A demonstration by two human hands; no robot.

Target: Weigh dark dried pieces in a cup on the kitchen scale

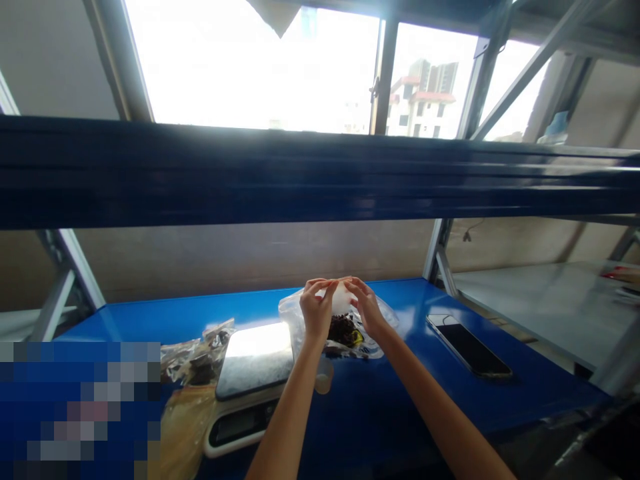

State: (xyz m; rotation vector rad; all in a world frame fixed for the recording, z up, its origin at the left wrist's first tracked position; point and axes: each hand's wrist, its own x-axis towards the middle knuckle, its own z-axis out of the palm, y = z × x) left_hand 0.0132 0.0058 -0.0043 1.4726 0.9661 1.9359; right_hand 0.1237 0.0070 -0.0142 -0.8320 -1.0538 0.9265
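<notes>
Fingers (321, 287) of left hand (316, 312) and right hand (369, 309) hold bag (349, 331) upright, mouth up.

Across the middle of my view runs a dark blue shelf beam (320, 173). Above it, in the upper half, a wide window (240, 67) glares white with daylight, and buildings (425, 93) show through its right pane. Below the beam stands a plain beige wall (250, 257). My blue tabletop (400, 400) fills the lower part, grey metal uprights (440, 253) stand behind it, and a grey table (540, 300) sits at right.
</notes>
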